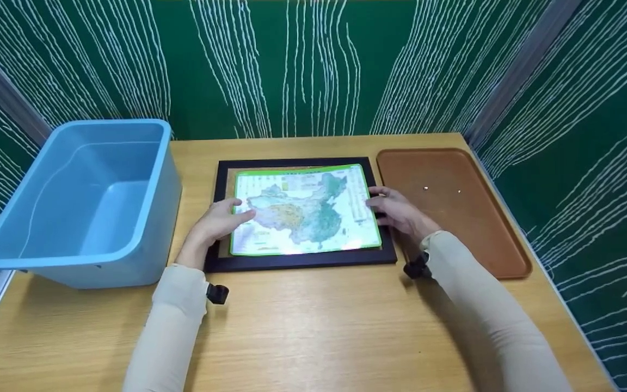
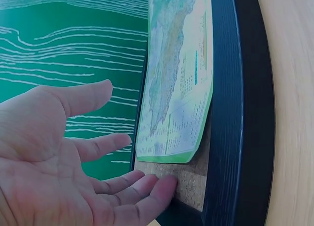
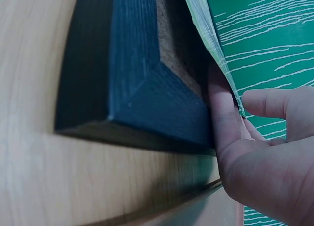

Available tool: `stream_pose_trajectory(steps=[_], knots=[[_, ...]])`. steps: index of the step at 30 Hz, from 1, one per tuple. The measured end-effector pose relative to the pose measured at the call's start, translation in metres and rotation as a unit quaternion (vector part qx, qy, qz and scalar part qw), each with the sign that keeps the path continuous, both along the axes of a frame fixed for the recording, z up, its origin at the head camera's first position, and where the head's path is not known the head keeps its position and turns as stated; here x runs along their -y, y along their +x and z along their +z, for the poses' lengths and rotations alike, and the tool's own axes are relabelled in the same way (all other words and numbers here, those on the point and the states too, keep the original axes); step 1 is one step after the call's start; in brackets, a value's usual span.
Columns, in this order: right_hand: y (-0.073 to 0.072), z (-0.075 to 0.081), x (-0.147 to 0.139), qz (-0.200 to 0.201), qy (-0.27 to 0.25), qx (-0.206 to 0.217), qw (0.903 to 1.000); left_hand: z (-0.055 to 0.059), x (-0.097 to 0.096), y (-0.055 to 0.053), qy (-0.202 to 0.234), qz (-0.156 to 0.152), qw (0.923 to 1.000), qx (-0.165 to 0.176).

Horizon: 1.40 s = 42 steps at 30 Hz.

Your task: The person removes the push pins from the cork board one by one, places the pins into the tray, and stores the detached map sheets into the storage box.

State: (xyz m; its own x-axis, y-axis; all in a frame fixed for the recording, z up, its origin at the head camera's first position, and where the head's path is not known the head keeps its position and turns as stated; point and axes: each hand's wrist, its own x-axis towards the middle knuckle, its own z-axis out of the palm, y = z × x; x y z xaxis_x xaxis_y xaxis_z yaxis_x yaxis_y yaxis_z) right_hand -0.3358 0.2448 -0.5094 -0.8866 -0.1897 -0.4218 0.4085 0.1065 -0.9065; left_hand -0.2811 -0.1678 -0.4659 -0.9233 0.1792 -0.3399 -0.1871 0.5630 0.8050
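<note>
A laminated map with a green border (image 1: 302, 212) lies over a cork board (image 2: 191, 182) set in a black frame (image 1: 302, 264). My right hand (image 1: 398, 212) is at the map's right edge. In the right wrist view its fingers (image 3: 223, 106) reach under the lifted edge and the thumb meets it from the front, pinching it. My left hand (image 1: 218, 220) is at the left edge, its thumb spread from the other fingers. In the left wrist view the left fingertips (image 2: 164, 189) rest by the bare cork, beside the map's corner.
A deep blue plastic bin (image 1: 166, 218) stands on the left of the wooden table (image 1: 302, 326). At the right, a brown tray (image 1: 455, 234) holds two tiny shiny pieces (image 1: 425, 188). Green walls with white lines (image 1: 313, 71) enclose the back and sides.
</note>
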Motion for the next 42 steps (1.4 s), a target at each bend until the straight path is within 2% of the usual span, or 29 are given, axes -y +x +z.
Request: stream_pose_trajectory(steps=[7, 14, 21, 25, 30, 36, 42], knots=[[-0.001, 0.000, -0.001, 0.008, 0.008, -0.002, 0.9999, -0.002, 0.000, -0.004, 0.017, 0.023, 0.9987, 0.042], [-0.001, 0.001, -0.001, 0.010, 0.014, -0.003, 0.9999, -0.003, 0.001, -0.006, 0.022, 0.029, 0.9984, 0.043], [0.000, 0.001, 0.000, 0.008, 0.015, -0.005, 0.9998, -0.003, 0.000, -0.006, 0.082, 0.052, 0.9944, 0.042], [0.000, 0.000, 0.000, 0.006, 0.014, -0.004, 0.9999, -0.003, 0.001, -0.007, 0.063, 0.061, 0.9949, 0.051], [0.000, -0.001, -0.001, 0.005, 0.011, -0.007, 0.9999, -0.007, 0.001, -0.006, 0.077, 0.045, 0.9948, 0.050], [0.000, -0.003, 0.000, 0.003, 0.013, -0.015, 0.9998, -0.013, 0.000, -0.006, 0.102, 0.035, 0.9913, 0.076], [0.000, -0.004, 0.000, 0.002, 0.010, -0.012, 0.9999, -0.017, 0.001, -0.006, 0.098, 0.027, 0.9924, 0.070]])
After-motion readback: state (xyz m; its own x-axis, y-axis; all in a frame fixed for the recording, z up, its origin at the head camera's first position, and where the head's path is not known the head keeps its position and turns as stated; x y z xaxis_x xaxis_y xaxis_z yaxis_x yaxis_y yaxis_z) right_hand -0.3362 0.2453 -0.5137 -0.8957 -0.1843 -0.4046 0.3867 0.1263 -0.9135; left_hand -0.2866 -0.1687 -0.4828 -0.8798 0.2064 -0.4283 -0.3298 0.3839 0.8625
